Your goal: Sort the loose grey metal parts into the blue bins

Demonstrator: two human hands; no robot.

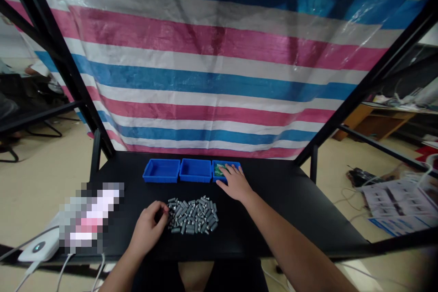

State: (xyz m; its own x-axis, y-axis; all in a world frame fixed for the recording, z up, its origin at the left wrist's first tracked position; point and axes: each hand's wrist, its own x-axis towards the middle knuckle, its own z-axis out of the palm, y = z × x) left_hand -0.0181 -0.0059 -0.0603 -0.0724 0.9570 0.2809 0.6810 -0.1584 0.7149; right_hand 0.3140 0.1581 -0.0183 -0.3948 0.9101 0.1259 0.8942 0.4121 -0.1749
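Observation:
A loose pile of small grey cylindrical pieces (193,215), mixed with shiny metallic bits, lies on the black table. At its left edge is my left hand (149,223), its fingers curled and thumb bent in towards the fingertips; whatever they hold, if anything, is hidden. My right hand (235,182) reaches over the rightmost blue bin (216,179) with fingers spread. Small green pieces (219,169) show inside that bin, partly covered by the hand. Whether the fingertips touch them I cannot tell.
Two more blue bins stand in the same row, a middle bin (195,171) and a left bin (161,171). At the left lie a white device (40,245) with cables and a pixelated object (91,219). Black frame posts and a striped sheet (212,73) bound the table (284,210).

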